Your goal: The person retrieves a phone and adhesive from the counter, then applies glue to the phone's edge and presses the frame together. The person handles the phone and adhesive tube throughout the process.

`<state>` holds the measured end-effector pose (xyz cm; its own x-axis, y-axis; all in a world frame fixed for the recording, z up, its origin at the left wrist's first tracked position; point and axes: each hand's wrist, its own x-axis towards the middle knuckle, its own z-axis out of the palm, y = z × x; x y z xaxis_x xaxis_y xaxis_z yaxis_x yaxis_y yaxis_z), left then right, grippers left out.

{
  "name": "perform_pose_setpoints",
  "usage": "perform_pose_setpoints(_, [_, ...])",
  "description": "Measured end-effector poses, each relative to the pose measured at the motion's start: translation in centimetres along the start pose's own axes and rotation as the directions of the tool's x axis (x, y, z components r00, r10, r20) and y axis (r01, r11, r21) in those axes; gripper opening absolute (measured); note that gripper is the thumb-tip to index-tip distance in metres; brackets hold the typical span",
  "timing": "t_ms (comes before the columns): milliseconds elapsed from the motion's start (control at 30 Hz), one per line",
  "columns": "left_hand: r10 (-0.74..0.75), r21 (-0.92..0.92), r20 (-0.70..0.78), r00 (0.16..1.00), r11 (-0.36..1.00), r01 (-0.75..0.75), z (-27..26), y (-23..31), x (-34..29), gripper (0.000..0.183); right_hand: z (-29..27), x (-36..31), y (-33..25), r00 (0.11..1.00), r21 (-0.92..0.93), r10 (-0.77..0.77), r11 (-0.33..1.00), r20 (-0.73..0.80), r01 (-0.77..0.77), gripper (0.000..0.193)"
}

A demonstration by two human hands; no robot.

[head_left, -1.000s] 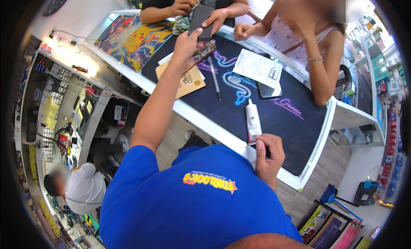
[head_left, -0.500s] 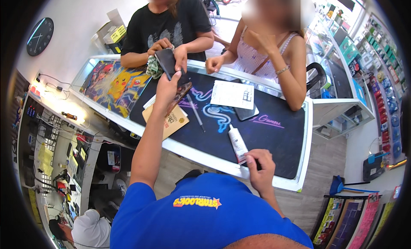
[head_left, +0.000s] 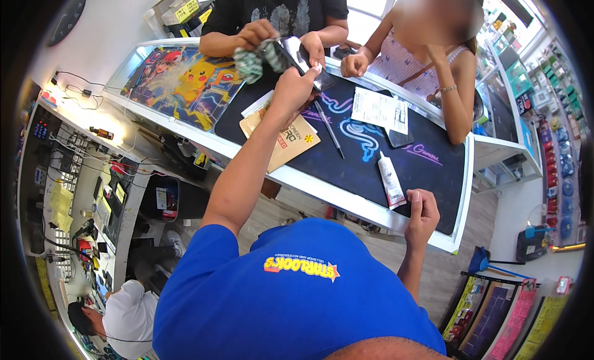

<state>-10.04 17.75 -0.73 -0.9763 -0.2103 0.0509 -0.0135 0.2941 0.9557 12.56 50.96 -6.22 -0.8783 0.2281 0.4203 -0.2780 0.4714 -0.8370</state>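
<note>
On the black counter mat (head_left: 433,177), near edge: one white tube (head_left: 391,182), lying just beside my right hand (head_left: 422,211), which is released, fingers loosely bent. Toward the far edge: one dark phone (head_left: 297,55), held by another person's hand (head_left: 314,47); my left hand (head_left: 296,91) reaches its lower end, whether gripping I cannot tell. Further: one green patterned cloth (head_left: 249,64) in that person's other hand (head_left: 257,34); one brown envelope (head_left: 278,151) beside one pen (head_left: 330,130); one white paper (head_left: 377,109), partly over a second phone (head_left: 399,137).

Head-worn wide fisheye view, facing steeply down, blue shirt (head_left: 291,310) close below, black-topped counter (head_left: 436,180) just beyond
</note>
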Motion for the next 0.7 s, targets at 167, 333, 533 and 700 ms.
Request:
perform_pose_setpoints(167, [0.040,-0.010,0.056,0.998,0.999,-0.039,-0.9,-2.3,2.2,0.050,0.2,0.0,0.5,0.996,0.070,0.080,0.995,-0.033,-0.078,0.024])
perform_pose_setpoints(333, [-0.050,-0.017,0.163,0.985,0.998,0.053,-0.3,-0.3,-0.5,0.041,0.2,-0.2,0.3,0.985,0.085,0.156,0.985,-0.074,-0.150,0.025])
perform_pose_setpoints(533, [0.034,-0.052,0.218,0.975,0.998,-0.023,-0.8,-1.0,-2.1,0.046,0.3,0.0,0.4,0.979,0.111,0.187,0.978,-0.085,-0.177,0.028])
perform_pose_setpoints(700, [0.263,-0.017,0.285,0.922,0.963,-0.270,-2.0,-0.4,-5.7,0.045,0.1,0.2,0.5,0.970,0.126,0.169,0.981,-0.177,-0.147,0.030])
